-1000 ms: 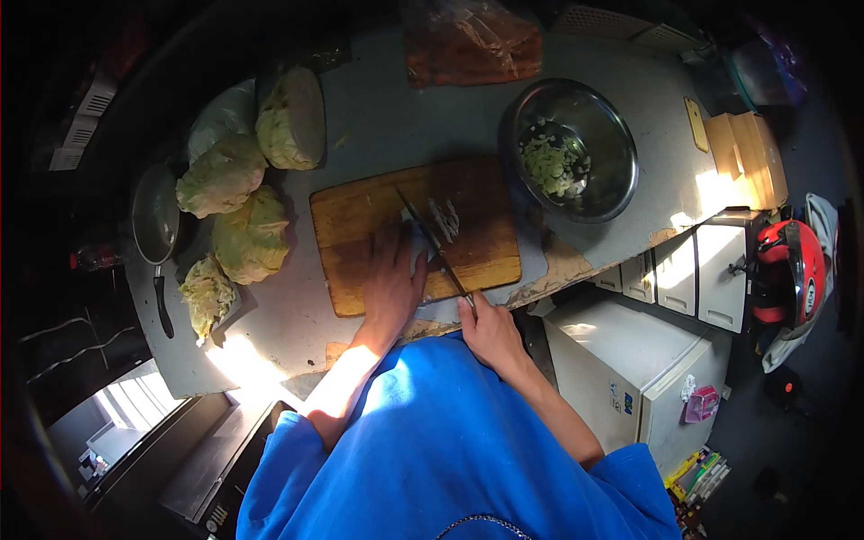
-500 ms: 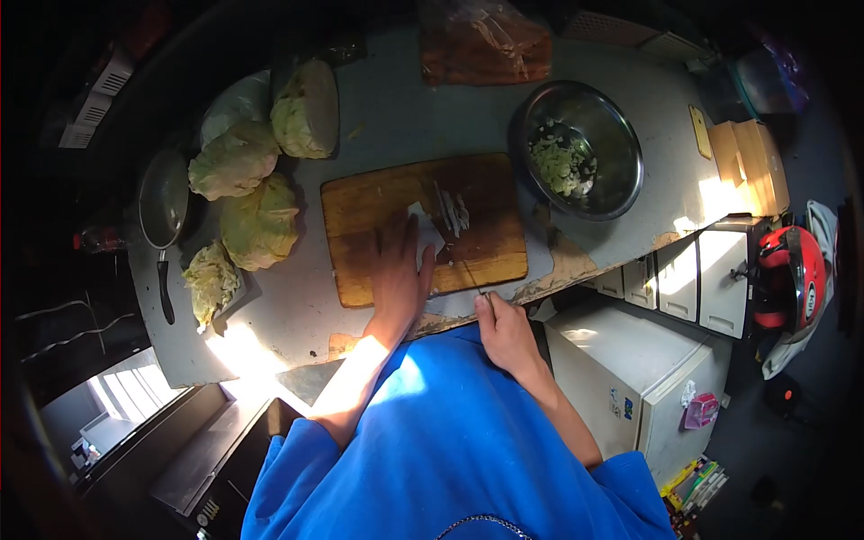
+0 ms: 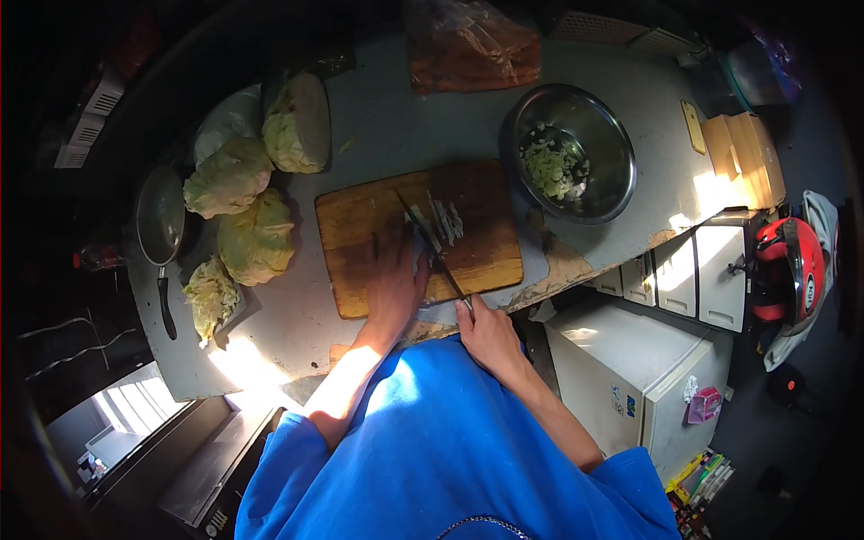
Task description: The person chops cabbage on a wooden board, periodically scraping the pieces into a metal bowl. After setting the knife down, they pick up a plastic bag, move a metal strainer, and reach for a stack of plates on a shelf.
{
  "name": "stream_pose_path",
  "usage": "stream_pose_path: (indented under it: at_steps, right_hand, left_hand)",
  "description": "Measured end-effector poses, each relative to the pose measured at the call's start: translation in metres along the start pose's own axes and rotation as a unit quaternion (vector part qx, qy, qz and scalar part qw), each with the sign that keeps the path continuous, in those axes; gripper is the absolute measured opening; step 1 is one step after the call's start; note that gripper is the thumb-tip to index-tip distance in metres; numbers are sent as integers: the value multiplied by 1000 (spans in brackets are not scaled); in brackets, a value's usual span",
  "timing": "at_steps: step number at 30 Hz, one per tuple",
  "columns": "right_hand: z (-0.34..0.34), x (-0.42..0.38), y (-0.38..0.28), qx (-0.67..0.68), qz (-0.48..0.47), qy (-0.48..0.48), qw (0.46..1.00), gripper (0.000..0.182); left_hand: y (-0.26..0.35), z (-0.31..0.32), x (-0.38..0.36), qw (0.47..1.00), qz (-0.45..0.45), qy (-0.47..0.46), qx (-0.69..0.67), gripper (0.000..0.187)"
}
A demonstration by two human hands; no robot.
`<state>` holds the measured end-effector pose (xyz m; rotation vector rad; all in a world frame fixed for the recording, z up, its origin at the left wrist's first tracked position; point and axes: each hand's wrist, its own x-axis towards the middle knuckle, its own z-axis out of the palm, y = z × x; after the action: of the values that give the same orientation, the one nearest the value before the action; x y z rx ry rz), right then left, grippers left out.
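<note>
My right hand (image 3: 486, 331) grips the handle of a kitchen knife (image 3: 433, 244), its long blade slanting up and left across the wooden cutting board (image 3: 360, 216). Just left of the blade, my left hand (image 3: 392, 277) rests on the board, its fingers holding down a pale cabbage piece (image 3: 419, 236) that they mostly cover. Thin white strips (image 3: 448, 220) lie to the right of the blade. Beyond the board's right end stands a steel bowl (image 3: 616, 171) with chopped pale green and white bits (image 3: 553, 169) inside.
Several cabbages (image 3: 256, 238) lie on the table's left side, with a small frying pan (image 3: 162, 220) beyond them. At the back is a plastic bag with orange-brown contents (image 3: 472, 54). A phone (image 3: 693, 126) and a cardboard box (image 3: 742, 160) sit at the right.
The knife blade has come up across the board beside my left fingers, over the white piece seen before. My right hand has shifted slightly left.
</note>
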<state>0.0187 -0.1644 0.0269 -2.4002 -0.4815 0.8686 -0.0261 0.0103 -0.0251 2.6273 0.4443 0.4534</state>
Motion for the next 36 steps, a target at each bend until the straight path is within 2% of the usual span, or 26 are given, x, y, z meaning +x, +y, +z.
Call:
stream_pose_path:
  at_steps: [2, 6, 11, 17, 23, 26, 36]
  right_hand:
    - [0, 4, -4, 3, -1, -1, 1000, 41]
    - [1, 17, -11, 9, -41, 32, 999, 42]
    - [-5, 12, 3, 60, -65, 44, 995, 40]
    - [-13, -14, 7, 80, -57, 18, 995, 36]
    - [-4, -15, 11, 56, -29, -1, 998, 39]
    - [-4, -14, 11, 66, -26, -3, 998, 39]
    - [-6, -11, 7, 57, -6, -15, 998, 40]
  left_hand:
    - [7, -6, -10, 1000, -7, -31, 5, 50]
    - [14, -10, -38, 999, -34, -35, -9, 49]
    - [10, -6, -28, 999, -42, -25, 10, 51]
    - [8, -13, 2, 1000, -13, 8, 27, 50]
    - [0, -5, -5, 999, -37, 23, -13, 50]
    - [2, -7, -4, 999, -22, 20, 29, 49]
    - [6, -1, -2, 999, -15, 14, 28, 47]
